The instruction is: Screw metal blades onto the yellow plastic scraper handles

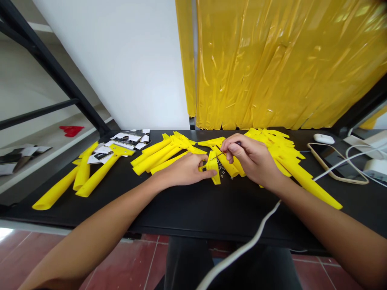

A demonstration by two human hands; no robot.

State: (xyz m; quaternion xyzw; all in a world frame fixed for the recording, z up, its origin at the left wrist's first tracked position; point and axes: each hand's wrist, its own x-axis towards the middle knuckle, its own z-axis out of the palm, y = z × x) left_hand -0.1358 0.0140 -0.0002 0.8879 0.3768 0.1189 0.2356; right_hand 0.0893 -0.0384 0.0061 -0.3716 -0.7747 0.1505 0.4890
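My left hand (189,169) is closed on a yellow plastic scraper-shaped part (215,177), thumb along its near side, holding it upright over the black table. My right hand (254,159) pinches a thin dark screwdriver (218,155), and its tip reaches the face of that part; whether it touches a screw is too small to tell. Below and right of the part lie several small metal washers or nuts (222,172). Close behind, more yellow parts (228,166) rest on the table, partly hidden by my right hand.
Yellow handled pieces are heaped at right (298,171), centre left (160,155) and far left (99,173). Behind the left ones lie printed card pieces (133,139). A phone (335,161), a white earbud case (323,139) and cables are on the right. A white cord (242,249) crosses the front edge.
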